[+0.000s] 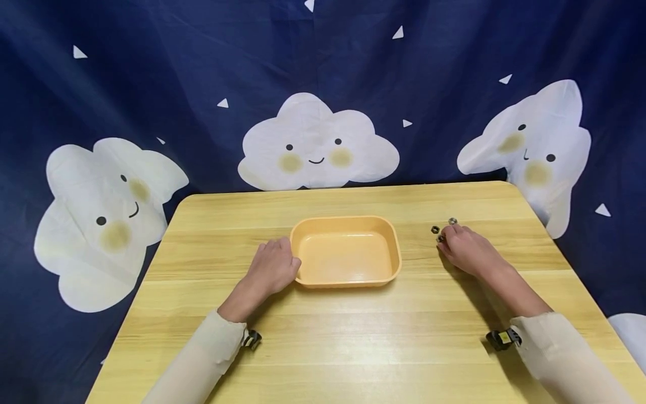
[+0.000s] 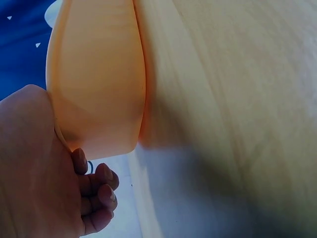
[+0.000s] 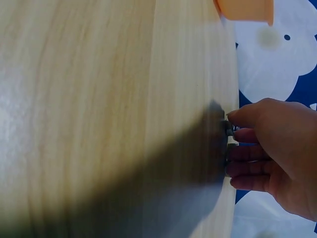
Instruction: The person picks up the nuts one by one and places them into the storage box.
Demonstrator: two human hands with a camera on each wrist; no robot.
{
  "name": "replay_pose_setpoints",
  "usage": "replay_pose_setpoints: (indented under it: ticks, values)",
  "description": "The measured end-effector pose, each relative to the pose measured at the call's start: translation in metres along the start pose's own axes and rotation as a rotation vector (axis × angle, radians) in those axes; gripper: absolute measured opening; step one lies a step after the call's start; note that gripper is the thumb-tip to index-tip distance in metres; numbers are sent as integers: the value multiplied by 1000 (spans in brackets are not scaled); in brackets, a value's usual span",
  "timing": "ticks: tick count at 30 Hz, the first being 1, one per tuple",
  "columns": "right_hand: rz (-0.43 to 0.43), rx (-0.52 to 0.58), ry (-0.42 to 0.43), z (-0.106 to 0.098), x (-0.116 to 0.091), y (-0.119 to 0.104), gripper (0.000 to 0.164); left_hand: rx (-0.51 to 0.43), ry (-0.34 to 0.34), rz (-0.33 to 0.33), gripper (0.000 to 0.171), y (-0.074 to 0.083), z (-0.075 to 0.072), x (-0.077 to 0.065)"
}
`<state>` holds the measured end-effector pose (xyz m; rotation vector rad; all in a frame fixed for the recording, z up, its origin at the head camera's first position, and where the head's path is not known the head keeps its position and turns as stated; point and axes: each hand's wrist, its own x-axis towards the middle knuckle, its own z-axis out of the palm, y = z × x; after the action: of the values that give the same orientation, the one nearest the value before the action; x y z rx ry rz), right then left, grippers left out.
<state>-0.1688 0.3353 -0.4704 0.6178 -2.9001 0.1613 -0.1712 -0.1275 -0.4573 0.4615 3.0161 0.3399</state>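
A shallow orange plastic tray [image 1: 348, 283] stands on the wooden table. My left hand [image 1: 272, 266] grips its left end, with the thumb over the rim and the fingers curled outside, as the left wrist view shows beside the tray's wall [image 2: 99, 79]. My right hand [image 1: 469, 249] is low over the table, right of the tray. Its thumb and index finger pinch a small metal nut [image 3: 229, 128], seen in the head view as a nut [image 1: 440, 239] at the fingertips. Close by lie a dark nut [image 1: 435, 229] and a silver nut [image 1: 452, 221], partly behind the fingers.
The light wooden table [image 1: 333, 348] has rounded far corners. Behind it hangs a dark blue curtain [image 1: 202, 67] with smiling white clouds. A small black camera sits at the left wrist [image 1: 252, 339] and another at the right wrist [image 1: 503, 339].
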Motion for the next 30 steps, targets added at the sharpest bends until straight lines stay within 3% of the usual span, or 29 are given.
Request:
replay_pose_setpoints:
  ticks: [22, 30]
  values:
    - [2, -19, -14, 7, 9, 1, 19, -30, 6, -5, 17, -1, 0, 0]
    - [-43, -72, 46, 10, 10, 2, 23, -33, -2, 4, 18, -1, -1, -1]
